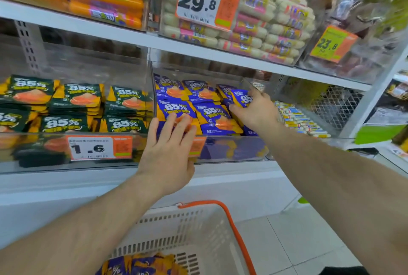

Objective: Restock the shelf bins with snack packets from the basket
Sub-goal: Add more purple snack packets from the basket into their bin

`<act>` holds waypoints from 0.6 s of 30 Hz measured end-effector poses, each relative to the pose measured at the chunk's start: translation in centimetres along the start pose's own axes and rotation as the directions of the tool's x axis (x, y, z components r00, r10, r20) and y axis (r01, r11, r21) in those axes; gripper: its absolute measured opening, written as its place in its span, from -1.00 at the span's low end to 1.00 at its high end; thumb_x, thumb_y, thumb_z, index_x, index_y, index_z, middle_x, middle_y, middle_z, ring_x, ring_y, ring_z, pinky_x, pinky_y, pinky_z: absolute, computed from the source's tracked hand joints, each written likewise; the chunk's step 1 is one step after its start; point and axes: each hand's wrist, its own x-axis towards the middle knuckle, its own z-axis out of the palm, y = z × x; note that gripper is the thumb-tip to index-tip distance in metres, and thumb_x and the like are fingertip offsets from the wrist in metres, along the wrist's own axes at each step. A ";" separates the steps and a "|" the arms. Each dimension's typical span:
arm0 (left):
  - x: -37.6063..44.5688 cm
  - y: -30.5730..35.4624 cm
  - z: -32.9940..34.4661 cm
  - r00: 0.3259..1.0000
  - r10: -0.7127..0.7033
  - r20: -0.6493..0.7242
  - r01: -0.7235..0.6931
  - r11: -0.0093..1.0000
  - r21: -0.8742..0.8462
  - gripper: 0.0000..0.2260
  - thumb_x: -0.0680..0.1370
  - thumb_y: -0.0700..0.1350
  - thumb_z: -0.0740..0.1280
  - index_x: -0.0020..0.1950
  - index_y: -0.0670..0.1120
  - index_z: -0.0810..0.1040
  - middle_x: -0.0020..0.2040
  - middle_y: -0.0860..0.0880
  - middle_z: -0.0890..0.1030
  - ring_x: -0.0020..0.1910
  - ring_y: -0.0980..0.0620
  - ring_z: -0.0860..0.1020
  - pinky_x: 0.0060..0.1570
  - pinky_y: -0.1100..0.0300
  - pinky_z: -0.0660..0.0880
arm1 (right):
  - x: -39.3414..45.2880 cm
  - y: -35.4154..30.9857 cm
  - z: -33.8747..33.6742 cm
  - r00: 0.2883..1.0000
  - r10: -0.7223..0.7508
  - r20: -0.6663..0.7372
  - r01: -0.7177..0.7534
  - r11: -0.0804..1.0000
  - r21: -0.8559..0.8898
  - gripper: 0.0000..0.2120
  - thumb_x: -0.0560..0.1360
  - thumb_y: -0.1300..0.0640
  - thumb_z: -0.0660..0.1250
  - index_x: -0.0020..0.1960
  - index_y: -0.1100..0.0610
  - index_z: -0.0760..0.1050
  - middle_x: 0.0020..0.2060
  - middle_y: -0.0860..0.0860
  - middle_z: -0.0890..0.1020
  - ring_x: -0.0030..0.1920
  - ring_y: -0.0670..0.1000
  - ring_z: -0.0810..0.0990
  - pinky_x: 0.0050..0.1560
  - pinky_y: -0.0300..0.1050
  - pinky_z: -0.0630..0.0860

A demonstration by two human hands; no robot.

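The right hand (254,106) pinched a blue snack packet (241,97) at the bin's (231,148) back right corner, the left hand (170,148) lay released across the front row; light, limp, slippery foil, best held by its edge.

Blue/orange pkts (212,117), green/orange pkts (77,98)
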 end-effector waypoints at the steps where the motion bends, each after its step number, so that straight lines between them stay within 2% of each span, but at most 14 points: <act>1: -0.1 0.0 0.2 1.000 0.001 -0.010 -0.001 1.000 0.002 -0.27 0.21 0.02 0.53 0.35 -0.14 0.50 0.42 -0.13 0.44 0.41 -0.27 0.38 0.39 -0.23 -0.03 | 0.0 0.3 0.2 1.000 -0.001 0.009 0.002 0.999 -0.044 -0.31 0.41 -0.34 0.34 0.40 0.04 0.40 0.32 0.13 0.47 0.29 0.21 0.48 0.24 0.06 0.44; 4: -0.1 -0.2 0.3 1.000 0.001 -0.019 -0.001 1.000 0.006 -0.27 0.20 0.01 0.54 0.35 -0.12 0.50 0.43 -0.13 0.44 0.41 -0.27 0.38 0.40 -0.20 -0.07 | 0.0 1.7 1.2 1.000 -0.005 0.019 0.007 0.998 -0.058 -0.43 0.45 -0.38 0.27 0.11 0.11 0.56 0.09 0.15 0.62 0.15 0.20 0.57 0.05 -0.03 0.46; 5: -0.1 -0.2 0.3 1.000 -0.003 -0.016 0.003 1.000 0.002 -0.28 0.21 0.00 0.53 0.35 -0.12 0.50 0.43 -0.12 0.44 0.41 -0.26 0.38 0.41 -0.19 -0.08 | -0.1 2.2 1.5 0.999 -0.012 0.047 0.013 1.000 -0.016 -0.45 0.48 -0.36 0.25 0.11 0.11 0.58 0.08 0.15 0.63 0.16 0.20 0.58 0.04 -0.04 0.47; 8: 0.0 0.0 0.4 1.000 -0.012 -0.002 0.012 1.000 -0.007 -0.30 0.23 -0.01 0.52 0.35 -0.11 0.50 0.43 -0.12 0.44 0.42 -0.24 0.37 0.42 -0.17 -0.11 | -0.7 3.3 1.8 0.990 -0.020 0.141 0.007 0.996 0.094 -0.48 0.58 -0.22 0.21 0.44 0.03 0.43 0.34 0.10 0.53 0.32 0.17 0.49 0.24 -0.02 0.44; 13: 0.1 0.0 0.5 1.000 -0.021 0.004 0.021 1.000 -0.009 -0.33 0.27 0.01 0.46 0.36 -0.11 0.48 0.43 -0.12 0.44 0.43 -0.24 0.34 0.43 -0.16 -0.16 | -1.1 4.1 1.9 0.988 -0.020 0.150 0.012 0.999 0.049 -0.49 0.61 -0.17 0.16 0.51 -0.03 0.33 0.40 0.09 0.48 0.33 0.19 0.46 0.20 -0.06 0.43; 18: 0.0 0.0 0.1 0.999 -0.022 0.029 0.022 1.000 -0.018 -0.34 0.29 0.01 0.47 0.37 -0.10 0.48 0.44 -0.11 0.44 0.44 -0.24 0.34 0.43 -0.11 -0.23 | -1.3 4.4 2.3 0.974 -0.023 0.226 0.023 1.000 0.003 -0.47 0.66 -0.19 -0.04 0.58 -0.05 0.16 0.54 0.06 0.26 0.49 0.18 0.28 0.39 0.05 0.28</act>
